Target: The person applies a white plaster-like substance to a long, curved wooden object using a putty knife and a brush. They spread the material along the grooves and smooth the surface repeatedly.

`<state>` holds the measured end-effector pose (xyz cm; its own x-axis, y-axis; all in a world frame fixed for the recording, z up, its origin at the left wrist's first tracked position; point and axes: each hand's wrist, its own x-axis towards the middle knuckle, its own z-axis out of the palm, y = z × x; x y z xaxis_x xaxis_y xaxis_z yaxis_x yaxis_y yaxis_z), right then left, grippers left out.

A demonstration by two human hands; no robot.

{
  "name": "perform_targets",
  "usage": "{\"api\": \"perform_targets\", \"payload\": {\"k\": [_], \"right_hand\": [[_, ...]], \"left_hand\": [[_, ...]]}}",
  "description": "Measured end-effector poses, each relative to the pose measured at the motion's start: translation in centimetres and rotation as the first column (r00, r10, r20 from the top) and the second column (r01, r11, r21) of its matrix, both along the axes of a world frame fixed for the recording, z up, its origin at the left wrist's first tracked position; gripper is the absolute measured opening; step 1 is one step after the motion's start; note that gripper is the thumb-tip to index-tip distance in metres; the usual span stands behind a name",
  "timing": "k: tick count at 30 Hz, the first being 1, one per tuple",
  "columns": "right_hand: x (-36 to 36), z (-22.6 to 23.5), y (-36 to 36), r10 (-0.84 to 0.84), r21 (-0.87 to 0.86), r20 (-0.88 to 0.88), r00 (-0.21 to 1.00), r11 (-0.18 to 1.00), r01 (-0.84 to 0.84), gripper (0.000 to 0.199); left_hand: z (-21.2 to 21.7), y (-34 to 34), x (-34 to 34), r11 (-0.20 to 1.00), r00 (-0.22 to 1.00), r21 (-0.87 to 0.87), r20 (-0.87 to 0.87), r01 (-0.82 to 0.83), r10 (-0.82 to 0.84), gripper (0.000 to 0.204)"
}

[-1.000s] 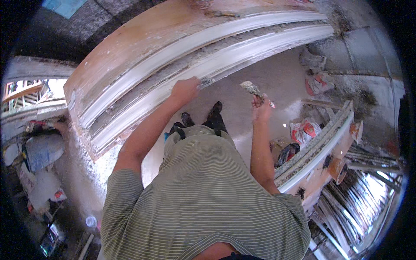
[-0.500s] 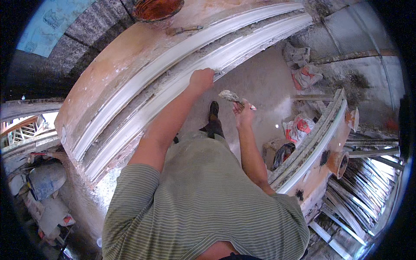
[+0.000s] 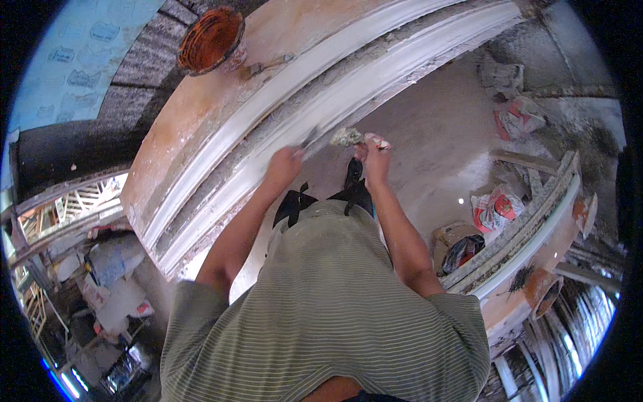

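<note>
Tabletop (image 3: 169, 149) with orange bucket (image 3: 230, 33), contents unclear; left hand (image 3: 284, 165), right hand (image 3: 375, 161) closed round tools (image 3: 345, 137)

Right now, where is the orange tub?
The orange tub is at the upper left of the head view, by the far edge of the tan board, just left of a lying brush.

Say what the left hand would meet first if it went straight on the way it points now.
Most likely the nearer white moulding, which lies ahead of the left hand and its blurred tool. The tool may already touch it; depth is unclear.
</note>
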<state>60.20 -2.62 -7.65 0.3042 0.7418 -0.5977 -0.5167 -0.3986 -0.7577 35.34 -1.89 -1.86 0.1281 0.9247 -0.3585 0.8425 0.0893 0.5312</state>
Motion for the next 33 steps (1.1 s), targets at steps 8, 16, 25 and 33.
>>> {"api": "perform_targets", "payload": {"k": [8,16,25,33], "right_hand": [[5.1,-0.4,6.0,-0.104,-0.025,-0.007,0.995,0.994,0.104,0.024],[9.2,-0.7,5.8,-0.221,-0.041,-0.091,0.971,0.975,0.218,0.018],[13.0,-1.3,6.9,-0.256,-0.031,-0.012,0.967,0.966,0.255,0.019],[12.3,0.2,8.4,-0.22,0.065,-0.045,0.974,0.973,0.223,0.021]], "left_hand": [[0.1,11.9,15.2,0.999,0.996,0.025,0.075,0.041,-0.042,0.032],[1.3,-3.7,-4.5,0.985,0.967,0.105,-0.227,0.138,-0.112,0.03],[0.1,5.5,6.8,0.924,0.88,0.039,-0.322,0.38,-0.349,0.04],[0.3,10.6,14.0,0.941,0.927,0.118,-0.248,0.317,-0.281,0.026]]}}
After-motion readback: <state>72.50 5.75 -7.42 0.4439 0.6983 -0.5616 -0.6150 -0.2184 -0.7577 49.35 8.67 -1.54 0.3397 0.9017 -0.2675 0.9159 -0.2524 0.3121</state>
